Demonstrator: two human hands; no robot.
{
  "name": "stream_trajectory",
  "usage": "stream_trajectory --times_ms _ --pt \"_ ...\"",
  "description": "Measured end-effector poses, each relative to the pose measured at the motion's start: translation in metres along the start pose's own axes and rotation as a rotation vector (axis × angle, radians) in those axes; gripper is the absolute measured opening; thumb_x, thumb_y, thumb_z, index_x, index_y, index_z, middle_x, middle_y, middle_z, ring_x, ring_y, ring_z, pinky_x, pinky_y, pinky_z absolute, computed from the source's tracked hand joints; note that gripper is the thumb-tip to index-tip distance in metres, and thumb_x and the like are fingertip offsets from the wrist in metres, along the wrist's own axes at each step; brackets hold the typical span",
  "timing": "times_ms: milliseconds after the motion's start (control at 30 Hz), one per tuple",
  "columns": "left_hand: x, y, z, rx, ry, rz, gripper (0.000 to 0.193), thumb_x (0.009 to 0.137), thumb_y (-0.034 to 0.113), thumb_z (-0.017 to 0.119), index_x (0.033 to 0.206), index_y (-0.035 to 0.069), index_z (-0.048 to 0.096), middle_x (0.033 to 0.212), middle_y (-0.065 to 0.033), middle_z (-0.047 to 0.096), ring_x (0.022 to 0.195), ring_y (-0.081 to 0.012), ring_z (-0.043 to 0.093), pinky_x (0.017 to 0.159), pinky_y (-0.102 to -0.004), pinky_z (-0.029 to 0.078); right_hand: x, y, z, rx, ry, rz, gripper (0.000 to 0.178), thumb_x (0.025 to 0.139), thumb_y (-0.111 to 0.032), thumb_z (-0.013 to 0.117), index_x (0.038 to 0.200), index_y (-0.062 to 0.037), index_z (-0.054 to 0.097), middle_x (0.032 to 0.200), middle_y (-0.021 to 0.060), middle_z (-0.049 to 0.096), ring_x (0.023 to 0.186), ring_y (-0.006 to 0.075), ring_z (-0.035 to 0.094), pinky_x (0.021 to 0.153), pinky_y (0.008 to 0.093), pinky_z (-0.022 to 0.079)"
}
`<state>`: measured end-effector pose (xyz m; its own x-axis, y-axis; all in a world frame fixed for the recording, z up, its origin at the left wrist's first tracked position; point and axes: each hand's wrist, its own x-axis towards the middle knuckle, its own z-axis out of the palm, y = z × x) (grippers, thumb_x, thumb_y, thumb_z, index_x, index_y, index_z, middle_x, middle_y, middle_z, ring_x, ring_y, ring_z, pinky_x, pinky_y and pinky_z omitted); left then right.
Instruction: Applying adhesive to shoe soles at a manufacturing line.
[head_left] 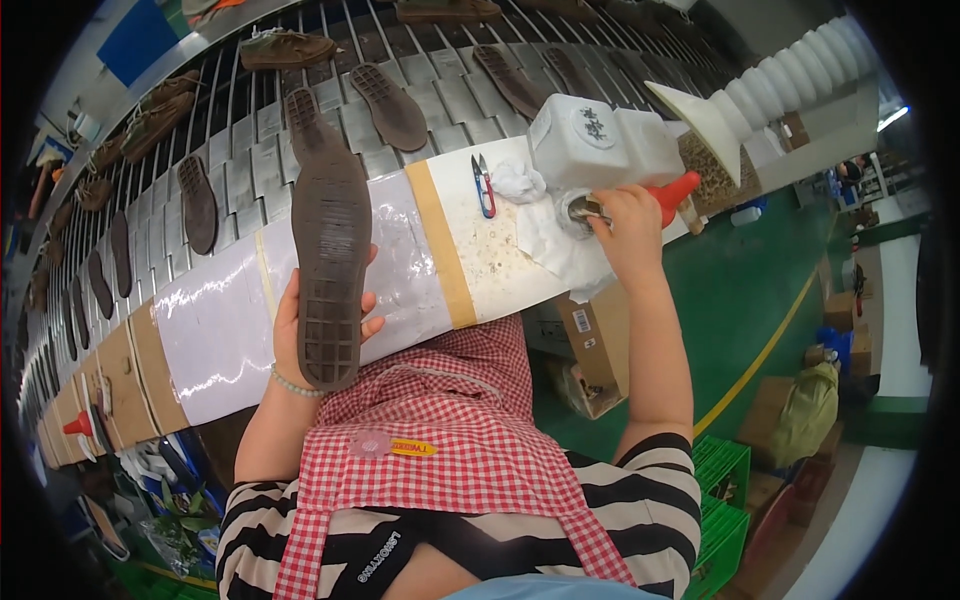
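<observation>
A long brown shoe sole (pixel 330 235) stands almost upright in my left hand (pixel 287 325), its ridged face with a grid of hollows turned toward me. My left fingers wrap round its lower edges. To the right, my right hand (pixel 632 225) reaches to a small round container (pixel 578 208) at the bench edge. Its thumb and fingers are pinched together at the rim; what they hold is hidden. A red cone-shaped nozzle (pixel 675 195) shows just beside that hand. Crumpled white tissue (pixel 575 260) lies around the container.
Brown soles (pixel 388 105) and shoes (pixel 285 48) rest on the slatted conveyor (pixel 440 75) ahead. Thread snips (pixel 484 187) lie near white plastic jugs (pixel 578 140). A white extraction hose (pixel 790 85) with a funnel hangs at right. Green crates (pixel 722 500) stand on the floor.
</observation>
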<state>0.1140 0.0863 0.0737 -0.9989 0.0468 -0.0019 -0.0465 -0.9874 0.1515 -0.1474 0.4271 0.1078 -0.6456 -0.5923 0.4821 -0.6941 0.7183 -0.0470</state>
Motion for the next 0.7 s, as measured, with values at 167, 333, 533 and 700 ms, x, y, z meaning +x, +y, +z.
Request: stream_trajectory --times_ms 167,333,533,700 --pt "-0.001 -0.001 -0.002 -0.007 0.042 0.021 0.06 0.108 0.046 0.027 0.157 0.01 0.031 0.163 -0.015 0.026 0.119 -0.0388 0.061 0.104 -0.0592 0.049 0.001 -0.003 -0.004 -0.018 -0.017 -0.01 0.039 0.07 -0.01 0.08 0.107 -0.0078 0.071 0.104 0.008 0.07 0.112 0.0297 0.058 0.099 0.0499 0.041" --pt "0.003 -0.005 -0.005 -0.068 0.023 -0.042 0.059 0.107 0.043 0.031 0.155 0.009 0.033 0.161 -0.0162 0.032 0.119 -0.0411 0.061 0.103 -0.0611 0.048 -0.001 -0.002 -0.01 0.03 -0.037 -0.044 0.037 0.069 -0.008 0.08 0.104 -0.0059 0.07 0.103 0.0096 0.07 0.107 0.0314 0.06 0.095 0.0466 0.044" --pt "-0.002 -0.01 -0.01 -0.135 0.117 -0.076 0.059 0.107 0.039 0.034 0.156 0.006 0.03 0.159 -0.0199 0.032 0.116 -0.0428 0.062 0.1 -0.0634 0.05 -0.021 0.01 -0.021 0.119 -0.015 0.296 0.042 0.076 -0.014 0.08 0.114 -0.0002 0.068 0.099 0.0164 0.069 0.097 0.0356 0.063 0.088 0.0444 0.049" --pt "0.0 -0.013 -0.011 -0.235 0.006 -0.16 0.056 0.108 0.039 0.036 0.153 0.006 0.036 0.153 -0.0208 0.042 0.113 -0.04 0.066 0.1 -0.0591 0.052 -0.016 -0.007 -0.045 0.439 -0.113 0.606 0.041 0.081 -0.011 0.079 0.118 0.0013 0.068 0.107 0.0107 0.071 0.101 0.0186 0.065 0.091 0.0313 0.049"
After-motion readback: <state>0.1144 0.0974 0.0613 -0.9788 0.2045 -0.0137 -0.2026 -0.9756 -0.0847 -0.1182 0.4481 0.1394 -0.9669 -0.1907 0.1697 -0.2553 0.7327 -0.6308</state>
